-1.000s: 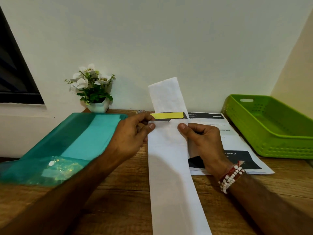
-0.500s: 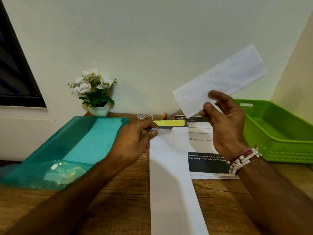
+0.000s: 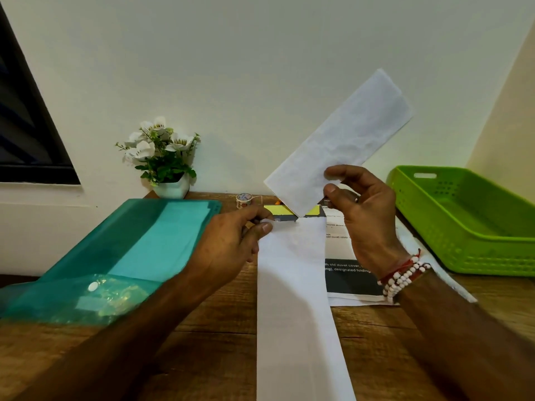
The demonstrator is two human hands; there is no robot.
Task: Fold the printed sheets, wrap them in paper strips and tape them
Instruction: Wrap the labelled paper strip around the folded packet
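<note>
We've got a wrap strip free: top piece is off the long paper.

1 s ago the paper was one long run, both hands at the yellow-and-dark bar [image 3: 276,211]. Now our R hand [image 3: 364,218] pinches the torn-off strip [image 3: 341,140] btw thumb and fingers and holds it up, tilted, in front of the wall, its lower corner just above the bar. Our L hand [image 3: 231,244] still pinches the top-left corner of the long paper [image 3: 292,299], which lies flat on the table [image 3: 202,328], running toward us. The printed sheets [image 3: 347,279] lie flat just right of it, apparently unfolded. The tape roll [image 3: 244,200] stands at the back, apart from both hands. Our read: a strip's ready, but fold, wrap & tape all remain.
</note>
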